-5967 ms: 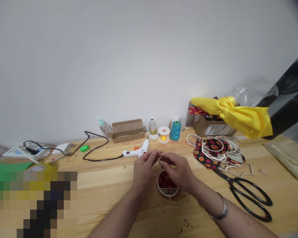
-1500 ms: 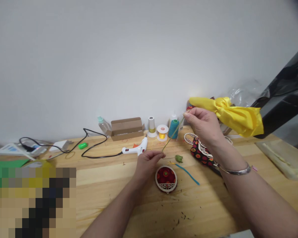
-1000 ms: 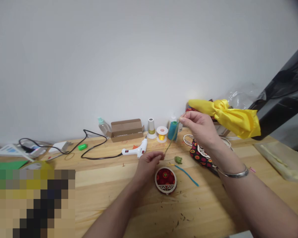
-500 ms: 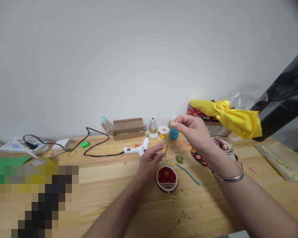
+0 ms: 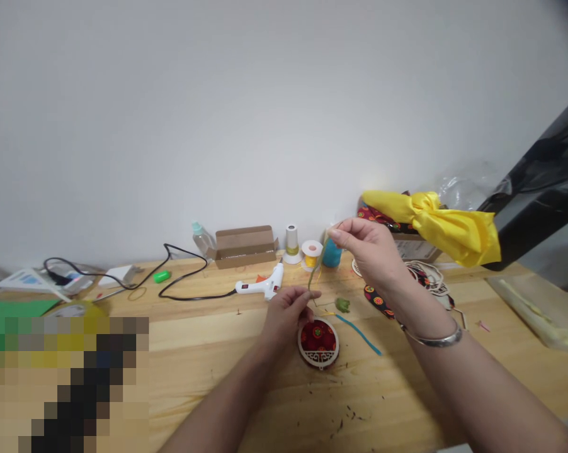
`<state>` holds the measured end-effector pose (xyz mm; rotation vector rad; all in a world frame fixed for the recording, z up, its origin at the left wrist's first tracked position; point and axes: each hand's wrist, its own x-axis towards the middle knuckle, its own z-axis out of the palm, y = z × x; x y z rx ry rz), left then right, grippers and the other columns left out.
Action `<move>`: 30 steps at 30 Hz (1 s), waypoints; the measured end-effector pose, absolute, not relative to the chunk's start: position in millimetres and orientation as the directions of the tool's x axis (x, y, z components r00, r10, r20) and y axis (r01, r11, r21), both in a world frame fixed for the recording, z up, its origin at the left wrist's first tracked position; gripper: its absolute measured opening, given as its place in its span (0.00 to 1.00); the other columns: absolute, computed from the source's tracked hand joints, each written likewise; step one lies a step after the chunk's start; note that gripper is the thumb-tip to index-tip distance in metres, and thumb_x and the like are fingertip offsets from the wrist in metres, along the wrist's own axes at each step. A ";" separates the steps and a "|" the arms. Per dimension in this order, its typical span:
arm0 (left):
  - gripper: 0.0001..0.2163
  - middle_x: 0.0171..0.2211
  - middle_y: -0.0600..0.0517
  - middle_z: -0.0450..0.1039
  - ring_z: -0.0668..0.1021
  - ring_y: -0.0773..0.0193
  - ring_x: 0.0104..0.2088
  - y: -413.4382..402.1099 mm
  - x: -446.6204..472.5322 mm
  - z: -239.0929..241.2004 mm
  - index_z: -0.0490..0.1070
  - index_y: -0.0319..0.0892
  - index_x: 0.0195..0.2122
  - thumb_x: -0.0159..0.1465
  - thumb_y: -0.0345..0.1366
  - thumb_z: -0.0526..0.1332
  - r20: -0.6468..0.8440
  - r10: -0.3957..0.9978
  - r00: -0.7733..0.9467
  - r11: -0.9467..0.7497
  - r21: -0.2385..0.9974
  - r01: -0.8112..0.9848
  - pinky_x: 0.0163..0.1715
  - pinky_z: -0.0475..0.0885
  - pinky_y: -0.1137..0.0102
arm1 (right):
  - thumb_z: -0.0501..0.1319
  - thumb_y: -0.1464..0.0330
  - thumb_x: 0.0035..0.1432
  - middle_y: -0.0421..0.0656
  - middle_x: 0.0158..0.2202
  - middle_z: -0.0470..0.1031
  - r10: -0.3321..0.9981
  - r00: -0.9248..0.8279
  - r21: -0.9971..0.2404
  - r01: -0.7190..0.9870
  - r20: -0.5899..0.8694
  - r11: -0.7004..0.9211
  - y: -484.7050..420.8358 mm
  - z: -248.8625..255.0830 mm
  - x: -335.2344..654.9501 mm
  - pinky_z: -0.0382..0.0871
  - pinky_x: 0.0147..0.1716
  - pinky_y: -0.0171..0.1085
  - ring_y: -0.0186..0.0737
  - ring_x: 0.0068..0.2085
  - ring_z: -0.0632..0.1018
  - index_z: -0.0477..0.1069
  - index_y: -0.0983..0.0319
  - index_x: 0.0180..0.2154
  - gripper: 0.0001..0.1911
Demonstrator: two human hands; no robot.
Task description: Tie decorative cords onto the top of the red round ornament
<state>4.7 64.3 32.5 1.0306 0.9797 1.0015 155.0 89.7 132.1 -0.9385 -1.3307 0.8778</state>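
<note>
My right hand (image 5: 371,248) is raised and pinches the upper end of a thin olive-green strand (image 5: 316,269). Lower down, the thumb and forefinger of my left hand (image 5: 286,311) are closed on the same strand, so it slants between the two hands. Just below lies a round ornament (image 5: 318,338) with a pale cut-out frame over dark red patterned fabric. Beside it are a small green tuft-like piece (image 5: 342,305) and a thin blue strip (image 5: 360,335) with a yellowish end. The strand's lower end is partly hidden by my left fingers.
A white glue gun (image 5: 261,286) with a black cable lies left of centre. Behind stand an open cardboard box (image 5: 246,246), a yellow-thread spool (image 5: 311,253) and a blue spool (image 5: 332,253). Yellow cloth (image 5: 458,226) covers a box at right. Dark scraps (image 5: 347,415) dot the front.
My left hand has risen slightly and moved right, its open fingers closing on the lower strand. My right hand stays nearly still, holding the upper end.
</note>
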 end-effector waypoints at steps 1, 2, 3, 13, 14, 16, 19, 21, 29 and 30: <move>0.11 0.16 0.56 0.67 0.66 0.74 0.14 64.3 4.9 32.3 0.71 0.37 0.29 0.54 0.41 0.60 -0.152 0.957 0.246 0.209 0.952 -0.223 0.14 0.53 0.78 | 0.63 0.67 0.47 0.38 0.21 0.70 0.922 0.059 -0.924 0.005 0.382 0.382 90.4 131.7 155.7 0.62 0.28 0.32 0.29 0.24 0.68 0.69 0.64 0.23 0.07; 0.11 0.20 0.53 0.71 0.68 0.73 0.16 64.4 5.1 31.1 0.70 0.38 0.27 0.54 0.41 0.60 -0.139 0.958 0.252 0.209 0.938 -0.275 0.14 0.54 0.78 | 0.63 0.67 0.47 0.38 0.21 0.70 0.925 0.062 -0.926 -0.001 0.376 0.377 91.1 131.3 156.3 0.62 0.27 0.32 0.29 0.24 0.68 0.69 0.65 0.22 0.07; 0.10 0.24 0.52 0.73 0.69 0.73 0.16 64.7 5.3 29.3 0.68 0.38 0.26 0.54 0.41 0.60 -0.131 0.957 0.258 0.209 0.929 -0.305 0.14 0.55 0.78 | 0.63 0.67 0.47 0.38 0.21 0.71 0.928 0.065 -0.930 -0.011 0.366 0.368 91.9 131.0 156.8 0.62 0.27 0.32 0.29 0.24 0.69 0.69 0.65 0.22 0.08; 0.10 0.19 0.54 0.71 0.70 0.73 0.15 69.4 4.9 15.3 0.65 0.38 0.26 0.56 0.41 0.58 -0.138 0.954 0.267 0.201 0.954 -0.223 0.14 0.59 0.78 | 0.66 0.65 0.43 0.40 0.20 0.74 0.969 0.119 -0.948 -0.215 0.215 0.236 105.1 120.7 163.1 0.64 0.23 0.30 0.32 0.23 0.74 0.67 0.64 0.22 0.11; 0.10 0.18 0.55 0.70 0.69 0.73 0.15 69.4 4.6 14.8 0.65 0.38 0.26 0.56 0.41 0.58 -0.138 0.955 0.262 0.197 0.956 -0.217 0.14 0.58 0.78 | 0.66 0.64 0.42 0.40 0.20 0.74 0.970 0.130 -0.947 -0.221 0.207 0.232 106.4 118.4 164.5 0.64 0.22 0.30 0.32 0.23 0.74 0.67 0.64 0.21 0.11; 0.10 0.17 0.56 0.68 0.68 0.74 0.14 69.4 4.1 13.7 0.65 0.39 0.26 0.56 0.41 0.58 -0.133 0.962 0.238 0.183 0.961 -0.205 0.14 0.58 0.79 | 0.66 0.64 0.42 0.40 0.20 0.74 0.968 0.159 -0.947 -0.226 0.193 0.226 108.5 113.5 167.5 0.64 0.22 0.30 0.31 0.22 0.73 0.67 0.64 0.21 0.11; 0.10 0.16 0.57 0.67 0.67 0.74 0.14 69.2 3.9 13.5 0.65 0.39 0.25 0.56 0.41 0.58 -0.122 0.972 0.201 0.158 0.972 -0.174 0.14 0.57 0.78 | 0.66 0.64 0.42 0.39 0.20 0.73 0.965 0.198 -0.945 -0.244 0.173 0.220 110.2 106.0 171.9 0.64 0.21 0.29 0.29 0.20 0.71 0.68 0.65 0.21 0.11; 0.10 0.16 0.57 0.67 0.67 0.74 0.14 68.6 4.2 15.9 0.65 0.39 0.24 0.56 0.40 0.57 -0.113 0.975 0.189 0.141 0.980 -0.140 0.14 0.58 0.78 | 0.67 0.64 0.41 0.39 0.20 0.73 0.964 0.219 -0.944 -0.257 0.154 0.209 110.4 101.5 174.5 0.65 0.21 0.29 0.28 0.19 0.71 0.68 0.65 0.21 0.11; 0.12 0.18 0.54 0.70 0.67 0.73 0.15 71.8 -3.7 31.7 0.69 0.38 0.24 0.55 0.43 0.58 -0.039 0.997 0.061 0.039 0.999 -0.007 0.15 0.60 0.78 | 0.67 0.62 0.38 0.38 0.18 0.72 0.949 0.305 -0.953 -0.253 0.084 0.166 110.2 84.8 184.4 0.65 0.20 0.29 0.29 0.20 0.72 0.68 0.65 0.22 0.14; 0.12 0.17 0.54 0.70 0.66 0.72 0.15 73.3 -7.1 33.5 0.71 0.38 0.27 0.54 0.43 0.59 -0.013 1.000 0.026 0.013 1.000 0.021 0.15 0.60 0.78 | 0.67 0.62 0.38 0.38 0.18 0.72 0.947 0.311 -0.955 -0.249 0.077 0.159 110.0 82.7 185.5 0.64 0.19 0.28 0.29 0.20 0.72 0.68 0.65 0.22 0.14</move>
